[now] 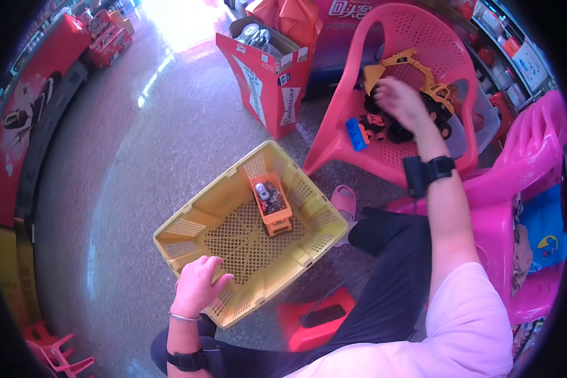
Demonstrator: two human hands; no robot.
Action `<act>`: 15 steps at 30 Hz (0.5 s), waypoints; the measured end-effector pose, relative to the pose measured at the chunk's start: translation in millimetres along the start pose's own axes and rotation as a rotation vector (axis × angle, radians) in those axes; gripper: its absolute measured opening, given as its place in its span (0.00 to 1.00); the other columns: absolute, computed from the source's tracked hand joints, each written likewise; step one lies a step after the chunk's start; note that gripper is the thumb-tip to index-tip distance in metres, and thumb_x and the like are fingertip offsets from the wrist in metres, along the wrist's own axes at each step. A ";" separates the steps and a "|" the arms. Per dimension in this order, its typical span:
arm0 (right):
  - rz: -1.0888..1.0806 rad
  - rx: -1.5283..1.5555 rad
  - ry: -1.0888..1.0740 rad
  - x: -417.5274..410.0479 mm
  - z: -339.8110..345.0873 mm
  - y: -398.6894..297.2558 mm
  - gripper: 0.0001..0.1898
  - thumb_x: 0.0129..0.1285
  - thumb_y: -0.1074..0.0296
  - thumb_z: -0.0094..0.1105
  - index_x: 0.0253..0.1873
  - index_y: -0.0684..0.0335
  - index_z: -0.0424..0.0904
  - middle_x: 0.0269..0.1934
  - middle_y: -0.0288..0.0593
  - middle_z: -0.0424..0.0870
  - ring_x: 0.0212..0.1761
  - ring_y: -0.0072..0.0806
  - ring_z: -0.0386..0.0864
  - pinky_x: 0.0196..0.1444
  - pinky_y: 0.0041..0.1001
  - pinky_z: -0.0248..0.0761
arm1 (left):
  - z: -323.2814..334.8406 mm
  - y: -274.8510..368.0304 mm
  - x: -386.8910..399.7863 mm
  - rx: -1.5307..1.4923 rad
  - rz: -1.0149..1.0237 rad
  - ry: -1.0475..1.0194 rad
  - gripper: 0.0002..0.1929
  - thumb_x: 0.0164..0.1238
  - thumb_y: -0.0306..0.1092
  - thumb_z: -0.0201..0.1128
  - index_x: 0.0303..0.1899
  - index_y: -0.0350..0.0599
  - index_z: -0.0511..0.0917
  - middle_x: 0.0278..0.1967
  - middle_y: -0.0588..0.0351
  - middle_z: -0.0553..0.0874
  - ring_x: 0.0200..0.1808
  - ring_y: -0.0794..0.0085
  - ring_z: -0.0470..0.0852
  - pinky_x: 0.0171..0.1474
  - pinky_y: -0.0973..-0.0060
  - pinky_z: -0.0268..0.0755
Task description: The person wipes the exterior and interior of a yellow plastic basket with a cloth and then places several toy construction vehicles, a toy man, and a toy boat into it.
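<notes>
My left hand [199, 285] is over the near left rim of a yellow plastic crate [245, 297], thumb apart from the fingers, with nothing visible in it. Inside the crate sits an orange toy dump truck [279, 227], its bed loaded with small toys, among them a white toy car [262, 191]. My right hand [399, 103], slightly blurred, reaches over toys on a red plastic chair [387, 158]; no object shows in its fingers. Close to its fingertips is the bucket of a yellow toy excavator [427, 78]. A blue toy piece [356, 134] lies near the chair seat's edge.
A red cardboard box [269, 94] stands beyond the crate. Below the crate, a phone [323, 315] lies on a red stool [307, 333]. A pink chair [491, 236] holding cloth and a blue bag [545, 231] is at right. One pink slipper [344, 203] shows beside the crate.
</notes>
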State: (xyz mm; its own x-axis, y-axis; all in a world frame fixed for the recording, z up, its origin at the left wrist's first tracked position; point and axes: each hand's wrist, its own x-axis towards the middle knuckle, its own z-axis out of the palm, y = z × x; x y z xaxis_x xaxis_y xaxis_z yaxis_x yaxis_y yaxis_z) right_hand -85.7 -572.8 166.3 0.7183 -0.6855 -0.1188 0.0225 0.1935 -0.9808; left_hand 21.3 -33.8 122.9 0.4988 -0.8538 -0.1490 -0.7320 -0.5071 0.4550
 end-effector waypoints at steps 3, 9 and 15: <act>-0.304 -0.725 0.509 21.3 -108.1 -8.9 0.25 0.62 0.54 0.61 0.56 0.66 0.72 0.49 0.43 0.78 0.52 0.27 0.75 0.54 0.27 0.69 | 0.6 7.3 13.8 -0.015 0.034 0.000 0.19 0.54 0.41 0.69 0.44 0.42 0.77 0.34 0.49 0.82 0.36 0.54 0.82 0.41 0.62 0.75; -0.149 -1.525 0.427 -3.5 -117.6 72.7 0.39 0.44 0.51 0.72 0.63 0.51 0.66 0.56 0.51 0.74 0.60 0.48 0.70 0.60 0.41 0.66 | 6.7 7.8 19.0 0.030 -0.054 -0.116 0.23 0.56 0.42 0.67 0.52 0.43 0.74 0.41 0.47 0.82 0.42 0.54 0.82 0.45 0.64 0.75; 0.011 -1.554 0.582 -21.6 -77.2 55.9 0.32 0.45 0.53 0.70 0.56 0.49 0.68 0.50 0.50 0.75 0.57 0.48 0.72 0.55 0.43 0.67 | 14.2 1.4 19.6 0.023 -0.012 -0.083 0.24 0.57 0.46 0.66 0.51 0.43 0.75 0.37 0.47 0.81 0.38 0.53 0.81 0.42 0.61 0.75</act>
State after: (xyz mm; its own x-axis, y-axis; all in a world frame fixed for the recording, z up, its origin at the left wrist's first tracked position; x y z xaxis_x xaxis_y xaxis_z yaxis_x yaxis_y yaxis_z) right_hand -153.7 -601.3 102.2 0.3663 -0.9117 0.1861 -0.9075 -0.3942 -0.1448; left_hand 23.5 -52.9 108.2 0.4676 -0.8543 -0.2271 -0.7375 -0.5187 0.4325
